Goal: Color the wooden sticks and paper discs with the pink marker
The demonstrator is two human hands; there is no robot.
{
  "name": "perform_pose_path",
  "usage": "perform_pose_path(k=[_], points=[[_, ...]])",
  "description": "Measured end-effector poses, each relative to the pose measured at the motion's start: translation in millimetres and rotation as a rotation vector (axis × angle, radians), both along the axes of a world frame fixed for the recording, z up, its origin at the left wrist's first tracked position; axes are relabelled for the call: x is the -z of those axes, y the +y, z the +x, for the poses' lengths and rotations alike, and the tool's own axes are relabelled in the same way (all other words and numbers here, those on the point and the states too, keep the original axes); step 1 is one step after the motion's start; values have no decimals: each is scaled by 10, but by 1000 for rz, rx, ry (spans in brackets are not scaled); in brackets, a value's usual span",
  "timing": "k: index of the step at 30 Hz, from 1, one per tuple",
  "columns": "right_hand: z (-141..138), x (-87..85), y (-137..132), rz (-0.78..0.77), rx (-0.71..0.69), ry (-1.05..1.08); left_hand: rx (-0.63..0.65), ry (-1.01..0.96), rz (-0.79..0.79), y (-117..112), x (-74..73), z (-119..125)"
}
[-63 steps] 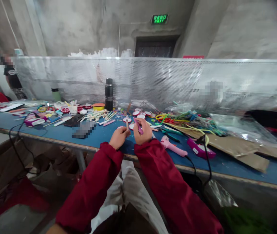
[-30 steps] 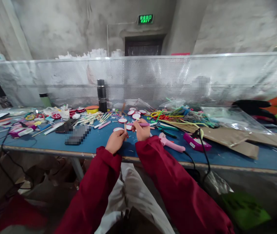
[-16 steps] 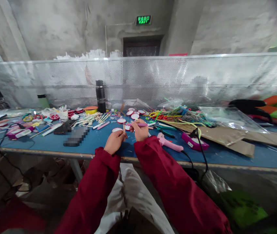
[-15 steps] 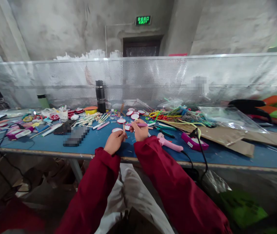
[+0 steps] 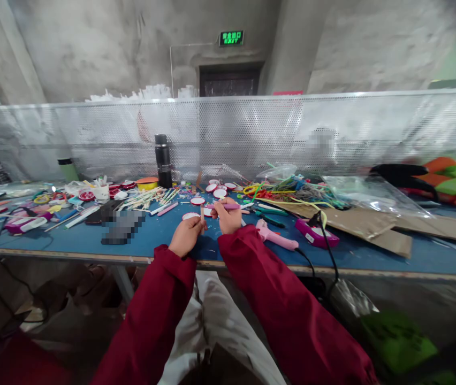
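Observation:
My left hand [image 5: 185,235] is closed round a short wooden stick [image 5: 202,212] that it holds upright over the blue table [image 5: 164,235]. My right hand [image 5: 226,218] grips a pink pen [image 5: 225,206] lying sideways, its tip pointing left toward the top of the stick. Both hands are close together near the table's front edge, in red sleeves. Round white discs with red rims [image 5: 197,201] lie just beyond the hands.
A pink glue gun [image 5: 275,239] and a purple one [image 5: 317,234] with black cords lie right of my hands. Cardboard [image 5: 372,227], plastic bags and coloured wires [image 5: 300,191] fill the right. A black flask [image 5: 163,161], sticks and tape rolls stand left. A perforated metal screen [image 5: 252,128] backs the table.
The pen turned from pointing up to lying sideways in my right hand. Both hands stayed together at the same spot; the view drifted right and slightly down.

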State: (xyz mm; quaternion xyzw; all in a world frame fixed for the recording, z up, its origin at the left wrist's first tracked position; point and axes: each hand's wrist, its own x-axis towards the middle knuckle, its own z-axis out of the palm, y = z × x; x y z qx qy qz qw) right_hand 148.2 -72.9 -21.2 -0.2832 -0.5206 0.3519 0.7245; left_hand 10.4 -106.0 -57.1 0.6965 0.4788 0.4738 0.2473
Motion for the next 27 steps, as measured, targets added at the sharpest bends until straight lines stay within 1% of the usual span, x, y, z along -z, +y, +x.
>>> perform_pose_path(k=[11,17,22,27], points=[[3,1,7,2,25,1,8,-2,-7,-16,-7,8],[1,9,17,-2,34,0,-17,18,-17,-29,-20,14],[11,10,21,4,26,5,12,15,2,-23,-6,9],[16,23,45,-1,25,10,4,33,-7,-8,8,-1]])
